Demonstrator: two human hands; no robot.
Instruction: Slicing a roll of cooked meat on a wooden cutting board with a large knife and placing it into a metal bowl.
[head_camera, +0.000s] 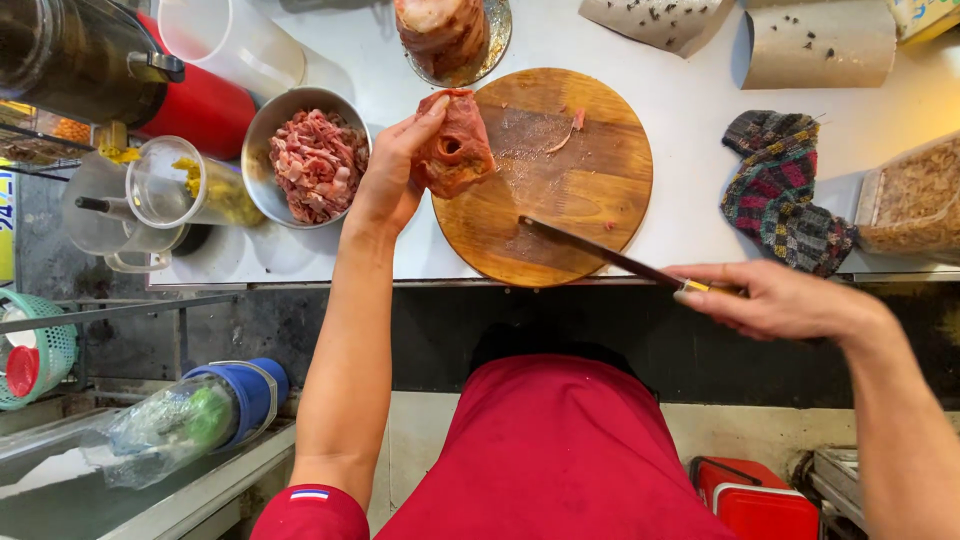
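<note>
Left hand (385, 175) fingers grip the meat chunk (455, 145) upright at the cutting board's (590, 190) left edge. Right hand (780, 298) fingers close around the knife (600, 255); its blade points left across the board, just below the meat.

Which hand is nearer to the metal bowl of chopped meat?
Left. The left hand holds a meat piece just beside the bowl; the right hand grips the knife far off.

You are looking at one round cutting board (560, 190), one knife (600, 255), one metal bowl (262, 130) of chopped meat, two clear measuring jugs (165, 185), one checked cloth (780, 190), and two curled paper sheets (820, 45).
</note>
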